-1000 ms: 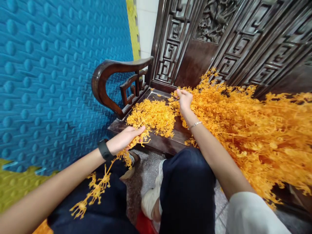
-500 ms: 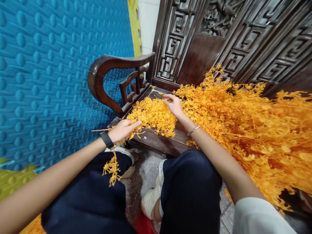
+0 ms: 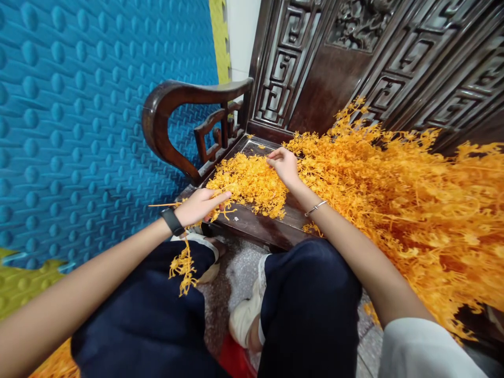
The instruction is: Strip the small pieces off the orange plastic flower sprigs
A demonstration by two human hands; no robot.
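My left hand (image 3: 200,205) is closed around an orange plastic flower sprig (image 3: 183,268). The sprig's thin stem sticks out to the left, and one of its branches hangs below my wrist; the part inside the fingers is hidden. Loose orange florets (image 3: 252,184) lie in a low pile on the seat of a dark wooden bench (image 3: 252,224). Over the back right of that pile is my right hand (image 3: 285,166), thumb and fingertips pinched together at the florets. Whatever sits between those fingertips is too small to make out.
To the right, a large heap of orange artificial flower stems (image 3: 394,194) covers the bench. A curved wooden armrest (image 3: 157,115) stands at the left, before a blue foam mat (image 3: 79,131). The carved backrest (image 3: 318,89) rises behind. Something red (image 3: 234,357) lies on the floor.
My right hand's fingers have drawn together into a pinch and shifted slightly right, at the pile. The left hand keeps its hold on the sprig. The whole view has shifted a little.
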